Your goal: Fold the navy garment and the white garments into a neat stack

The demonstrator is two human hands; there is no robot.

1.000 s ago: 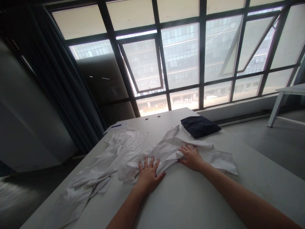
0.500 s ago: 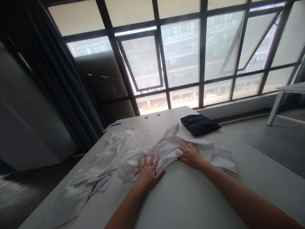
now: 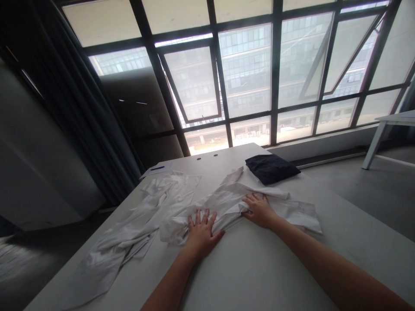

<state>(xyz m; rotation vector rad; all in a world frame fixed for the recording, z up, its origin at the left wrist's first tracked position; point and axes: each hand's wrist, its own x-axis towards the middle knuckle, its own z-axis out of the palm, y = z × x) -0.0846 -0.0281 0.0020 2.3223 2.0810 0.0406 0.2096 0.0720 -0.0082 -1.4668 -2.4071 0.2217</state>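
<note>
A crumpled white garment (image 3: 227,201) lies across the middle of the white table (image 3: 259,268). My left hand (image 3: 201,235) rests flat on its near left part, fingers spread. My right hand (image 3: 259,210) presses flat on the cloth a little to the right, fingers stretched out. Neither hand grips anything. A second white garment (image 3: 142,224) lies spread out to the left, reaching toward the table's left edge.
A folded dark cloth (image 3: 270,168) sits at the far right of the table. A sheet of paper with a blue pen (image 3: 158,169) lies at the far left corner. Large windows stand behind, a dark curtain hangs at left, and another white table (image 3: 389,125) stands at far right.
Both hands stay flat on the white garment, almost in place. The view has shifted very slightly.
</note>
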